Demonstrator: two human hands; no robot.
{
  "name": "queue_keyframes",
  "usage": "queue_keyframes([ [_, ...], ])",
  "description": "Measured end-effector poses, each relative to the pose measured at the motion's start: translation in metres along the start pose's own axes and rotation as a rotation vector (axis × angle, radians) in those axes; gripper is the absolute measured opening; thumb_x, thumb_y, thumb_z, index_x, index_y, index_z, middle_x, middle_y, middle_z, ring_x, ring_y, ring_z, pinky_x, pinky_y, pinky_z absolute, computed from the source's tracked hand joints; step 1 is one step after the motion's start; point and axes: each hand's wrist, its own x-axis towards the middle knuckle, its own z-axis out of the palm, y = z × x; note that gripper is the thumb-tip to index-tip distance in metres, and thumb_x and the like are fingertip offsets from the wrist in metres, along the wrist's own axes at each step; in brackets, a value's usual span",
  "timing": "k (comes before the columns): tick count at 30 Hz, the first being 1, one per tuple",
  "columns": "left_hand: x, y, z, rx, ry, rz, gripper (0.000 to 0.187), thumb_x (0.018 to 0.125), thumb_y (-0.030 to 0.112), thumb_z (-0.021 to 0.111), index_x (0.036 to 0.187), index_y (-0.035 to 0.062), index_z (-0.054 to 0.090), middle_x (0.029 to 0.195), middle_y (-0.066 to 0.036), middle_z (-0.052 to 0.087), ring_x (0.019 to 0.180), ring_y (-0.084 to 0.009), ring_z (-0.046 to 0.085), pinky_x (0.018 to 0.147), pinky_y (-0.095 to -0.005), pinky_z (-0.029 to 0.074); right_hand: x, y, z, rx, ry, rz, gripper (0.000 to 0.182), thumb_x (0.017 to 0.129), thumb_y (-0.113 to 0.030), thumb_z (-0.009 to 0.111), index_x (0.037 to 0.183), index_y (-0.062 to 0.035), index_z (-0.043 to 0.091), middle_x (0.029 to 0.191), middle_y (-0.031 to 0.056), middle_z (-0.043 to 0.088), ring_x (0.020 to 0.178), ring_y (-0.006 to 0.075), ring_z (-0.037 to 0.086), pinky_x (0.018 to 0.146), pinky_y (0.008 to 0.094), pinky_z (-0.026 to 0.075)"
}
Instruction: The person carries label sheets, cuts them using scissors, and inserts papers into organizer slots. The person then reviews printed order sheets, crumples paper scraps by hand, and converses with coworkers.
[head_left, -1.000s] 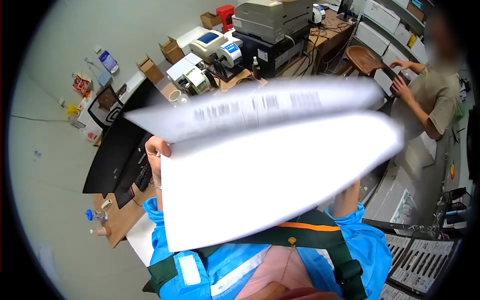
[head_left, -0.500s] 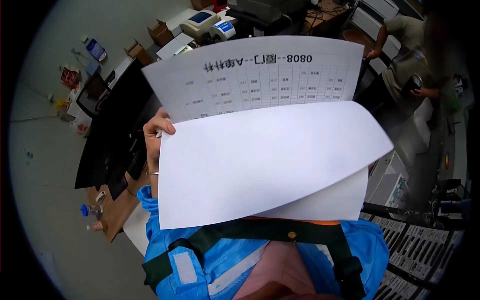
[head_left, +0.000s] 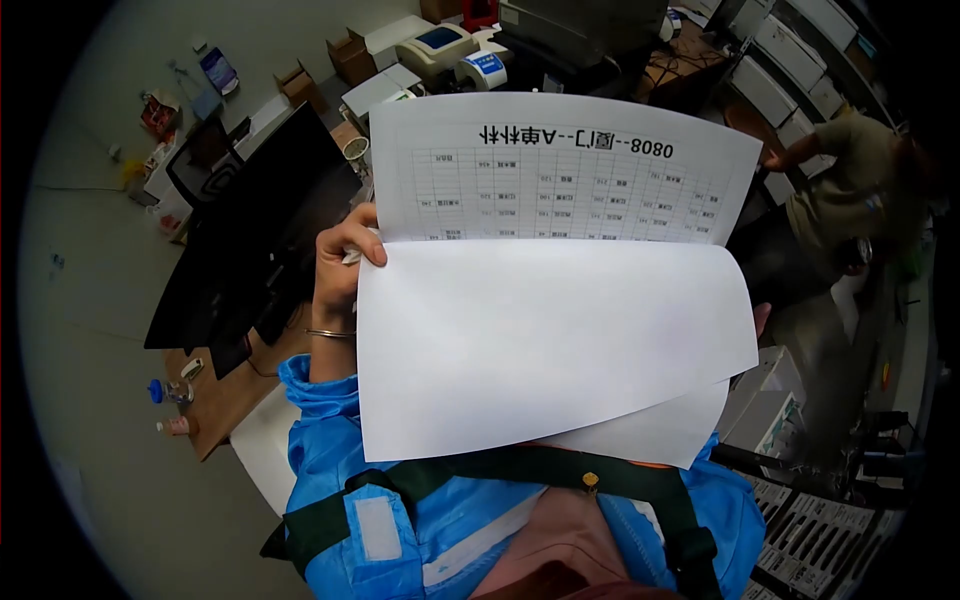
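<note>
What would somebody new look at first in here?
Probably the big white papers in the middle, with an upside-down printed grid showing along the top. The left hand pinches them at their left side. Next might be the bright blue jacket below, crossed by a dark green strap.

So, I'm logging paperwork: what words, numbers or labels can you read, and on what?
"0808--厦门--A单朴朴": upside-down heading on the printed sheet; last two characters uncertain.
Table entries beneath: too small to read reliably.
Blue roll label, purple wall packet, lower-right labels: too small or blurred.
</note>
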Motion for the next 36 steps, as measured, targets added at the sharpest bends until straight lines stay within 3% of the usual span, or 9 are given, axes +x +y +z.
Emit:
queue_keyframes([
  [3,0.017,-0.002,-0.01,0.09,0.028,-0.003,0.015,0.066,-0.002,0.069,0.069,0.0044,0.056,0.089,-0.01,0.055,0.079,-0.0163,0.055,0.069,-0.0245,0.044,0.028,0.007,0.003,-0.062,0.068,0.019,0.06,0.088,-0.047,0.036,0.125,-0.0002,0.038,0.124,0.0166,0.044,0.111,0.0252,0.046,0.093,0.0358,0.037],
  [5,0.131,-0.102,-0.037,0.211,0.009,0.028,0.014,0.068,0.003,0.068,0.073,0.0042,0.055,0.086,-0.009,0.054,0.077,-0.0169,0.054,0.068,-0.026,0.044,0.115,0.014,-0.048,-0.149,0.147,0.01,0.06,0.088,-0.047,0.035,0.125,-0.0003,0.039,0.123,0.0164,0.044,0.111,0.0254,0.046,0.093,0.0363,0.038],
  [9,0.258,-0.233,0.08,-0.019,-0.059,0.026,0.019,0.073,0.013,0.067,0.078,0.0035,0.052,0.081,-0.008,0.052,0.074,-0.0161,0.052,0.066,-0.028,0.043,0.22,-0.061,-0.14,-0.372,0.325,-0.049,0.059,0.088,-0.047,0.035,0.124,-0.0006,0.04,0.122,0.0161,0.045,0.11,0.0257,0.047,0.091,0.0373,0.039],
  [14,0.246,-0.21,0.165,0.206,0.092,-0.245,0.015,0.075,0.006,0.063,0.086,0.0008,0.054,0.088,-0.006,0.056,0.082,-0.0152,0.053,0.072,-0.0281,0.043,0.165,-0.164,-0.115,-0.22,0.063,-0.094,0.042,0.09,-0.029,0.036,0.118,0.0012,0.046,0.115,0.0144,0.05,0.108,0.0246,0.048,0.091,0.0361,0.038],
  [15,0.286,-0.274,0.117,0.214,0.151,-0.316,0.015,0.075,0.004,0.061,0.089,0.0005,0.056,0.09,-0.005,0.057,0.082,-0.0145,0.053,0.072,-0.0279,0.043,0.223,-0.115,-0.146,-0.175,0.173,-0.071,0.041,0.089,-0.028,0.038,0.117,0.0006,0.046,0.113,0.0137,0.051,0.106,0.0236,0.048,0.09,0.0353,0.039],
  [17,0.335,-0.321,0.137,0.218,0.027,-0.357,0.022,0.073,0.006,0.062,0.094,-0.0013,0.059,0.086,-0.004,0.059,0.077,-0.0115,0.052,0.069,-0.0258,0.042,0.252,-0.125,-0.179,-0.186,0.285,-0.096,0.038,0.088,-0.026,0.041,0.115,-0.0008,0.048,0.109,0.0123,0.053,0.103,0.0216,0.05,0.088,0.0337,0.04],
  [19,0.358,-0.347,0.154,0.12,0.036,-0.437,0.025,0.071,0.007,0.062,0.094,-0.0021,0.058,0.087,-0.004,0.059,0.076,-0.0112,0.051,0.068,-0.0257,0.041,0.267,-0.119,-0.181,-0.23,0.577,-0.208,0.03,0.083,-0.019,0.048,0.108,-0.0031,0.05,0.104,0.0107,0.054,0.094,0.0204,0.054,0.083,0.0324,0.043],
  [25,0.386,-0.402,0.213,-0.044,-0.097,-0.709,0.028,0.074,0.01,0.063,0.098,-0.0035,0.056,0.091,-0.007,0.059,0.077,-0.0117,0.054,0.067,-0.0241,0.043,0.258,-0.109,-0.247,-0.002,0.845,-0.205,0.027,0.078,-0.003,0.049,0.104,-0.004,0.051,0.106,0.0163,0.053,0.1,0.0265,0.053,0.086,0.0381,0.045],
  [36,0.404,-0.474,0.269,-0.09,-0.265,-0.989,0.023,0.075,0.007,0.064,0.095,-0.0035,0.059,0.088,-0.007,0.062,0.075,-0.0119,0.056,0.068,-0.0245,0.045,0.277,-0.181,-0.304,-0.703,0.877,-0.1,0.046,0.071,0.0,0.057,0.117,-0.0037,0.049,0.115,0.0121,0.05,0.107,0.0188,0.047,0.091,0.0306,0.036],
])
